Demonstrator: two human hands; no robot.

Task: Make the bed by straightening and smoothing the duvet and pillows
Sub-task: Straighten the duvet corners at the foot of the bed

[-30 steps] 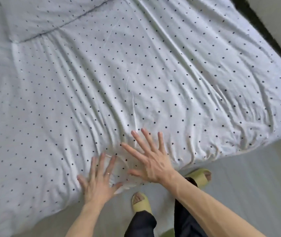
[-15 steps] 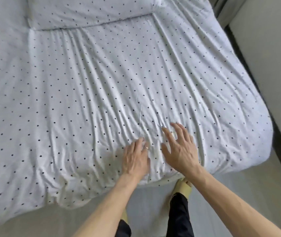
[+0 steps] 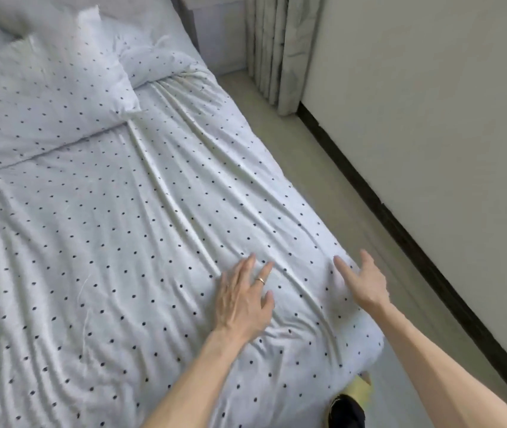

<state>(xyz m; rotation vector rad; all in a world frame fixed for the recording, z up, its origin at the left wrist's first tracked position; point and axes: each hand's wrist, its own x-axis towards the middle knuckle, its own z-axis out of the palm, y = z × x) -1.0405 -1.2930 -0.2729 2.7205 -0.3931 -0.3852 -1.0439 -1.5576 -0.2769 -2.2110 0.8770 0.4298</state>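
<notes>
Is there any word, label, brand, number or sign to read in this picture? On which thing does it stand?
None: no text can be read.
The duvet and pillows carry only black dots.
The ring on the left hand shows no marking that I can read.
The curtain, wall and slipper are plain.

We see the duvet (image 3: pixel 141 230), white with small dark dots, spread over the bed and creased in long folds that run toward its near corner. Two matching pillows (image 3: pixel 45 88) lie rumpled at the head, one overlapping the other.
</notes>
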